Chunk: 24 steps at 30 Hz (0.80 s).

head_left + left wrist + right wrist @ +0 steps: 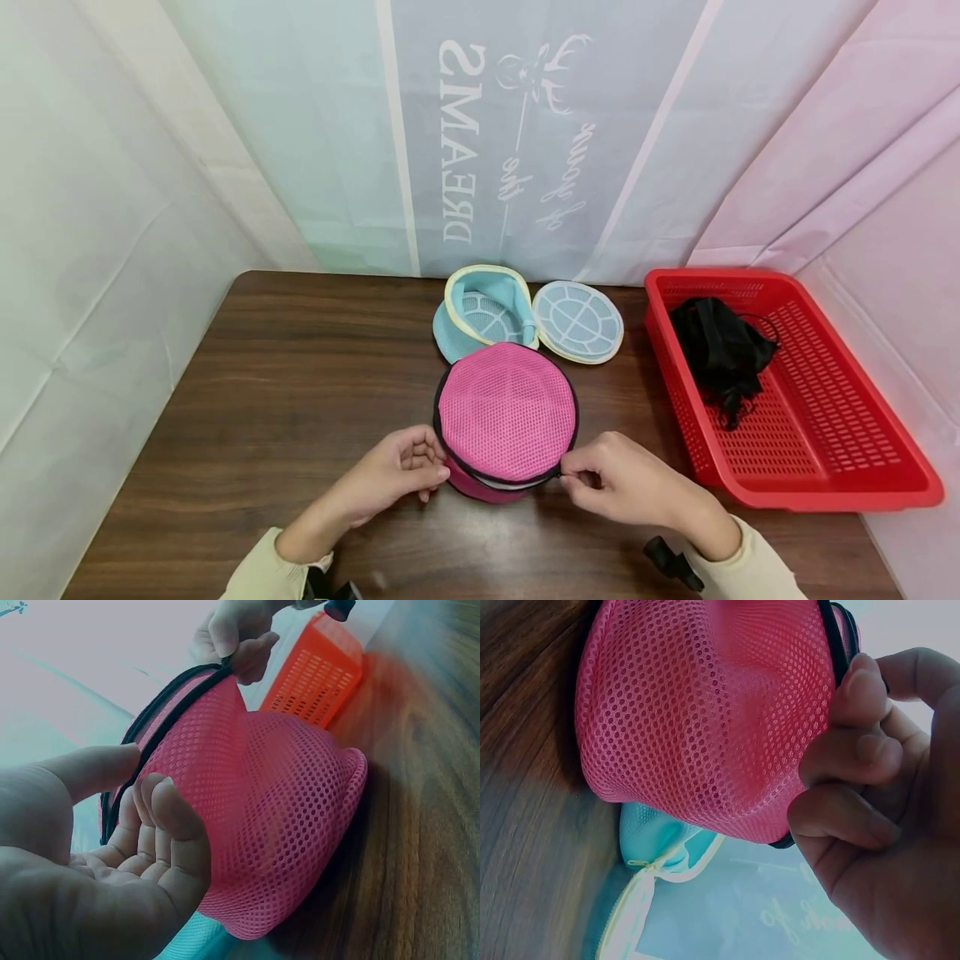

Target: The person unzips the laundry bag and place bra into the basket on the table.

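A round pink mesh laundry bag [506, 412] with black zipper edging stands on the table, its lid tilted up toward the head camera. My right hand [626, 483] pinches the zipper pull at the bag's right front edge; in the right wrist view its other fingers [847, 757] curl beside the mesh. By the left front edge is my left hand [397, 471], fingers loosely bent. In the left wrist view a gap shows between the thumb [109, 765] and the fingertips, with the black zipper edge behind it. A pale strip shows in the zipper gap at the front.
Behind the pink bag sits a light-blue mesh bag [442, 333] with yellow trim, its round lid [577, 321] folded out to the right. A red plastic basket [847, 367] stands on the right, holding a black bundle [720, 346]. Curtains hang behind the brown wooden table [300, 375].
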Each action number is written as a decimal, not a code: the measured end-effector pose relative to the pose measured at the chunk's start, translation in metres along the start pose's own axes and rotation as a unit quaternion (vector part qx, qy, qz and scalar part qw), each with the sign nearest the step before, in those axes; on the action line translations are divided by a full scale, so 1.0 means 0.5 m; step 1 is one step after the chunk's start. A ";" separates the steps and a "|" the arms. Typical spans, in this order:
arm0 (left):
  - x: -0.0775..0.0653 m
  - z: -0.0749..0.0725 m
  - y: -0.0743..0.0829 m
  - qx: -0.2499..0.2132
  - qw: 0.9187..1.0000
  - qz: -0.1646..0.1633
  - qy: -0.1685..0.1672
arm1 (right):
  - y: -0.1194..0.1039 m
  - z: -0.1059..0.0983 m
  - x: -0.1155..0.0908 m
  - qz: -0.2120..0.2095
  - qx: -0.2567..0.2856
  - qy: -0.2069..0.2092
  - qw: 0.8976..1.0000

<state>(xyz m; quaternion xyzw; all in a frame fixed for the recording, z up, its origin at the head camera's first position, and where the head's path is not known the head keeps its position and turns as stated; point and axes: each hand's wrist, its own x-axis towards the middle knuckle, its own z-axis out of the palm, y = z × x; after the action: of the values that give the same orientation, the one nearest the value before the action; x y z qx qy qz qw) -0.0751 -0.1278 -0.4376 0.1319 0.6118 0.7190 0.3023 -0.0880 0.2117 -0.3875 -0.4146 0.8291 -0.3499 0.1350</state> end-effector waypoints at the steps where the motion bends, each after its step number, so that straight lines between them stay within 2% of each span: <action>1: 0.001 0.001 0.000 0.001 1.000 -0.003 0.002 | 0.000 0.000 0.000 0.002 0.002 -0.001 1.000; 6: 0.002 0.008 0.000 0.003 0.999 -0.032 0.002 | -0.004 0.003 0.003 -0.006 0.006 -0.001 1.000; 15: 0.004 0.027 0.000 -0.003 0.996 -0.043 -0.078 | -0.009 0.017 0.010 -0.031 -0.006 0.002 1.000; 24: 0.016 0.043 0.002 0.028 0.996 -0.035 -0.080 | -0.027 0.035 0.025 -0.051 -0.019 -0.005 0.998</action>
<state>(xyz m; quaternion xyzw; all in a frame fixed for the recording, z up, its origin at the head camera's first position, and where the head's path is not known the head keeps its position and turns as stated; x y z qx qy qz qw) -0.0697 -0.1058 -0.4336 0.1753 0.6096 0.6780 0.3714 -0.0787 0.1884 -0.3898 -0.4609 0.8126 -0.3381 0.1134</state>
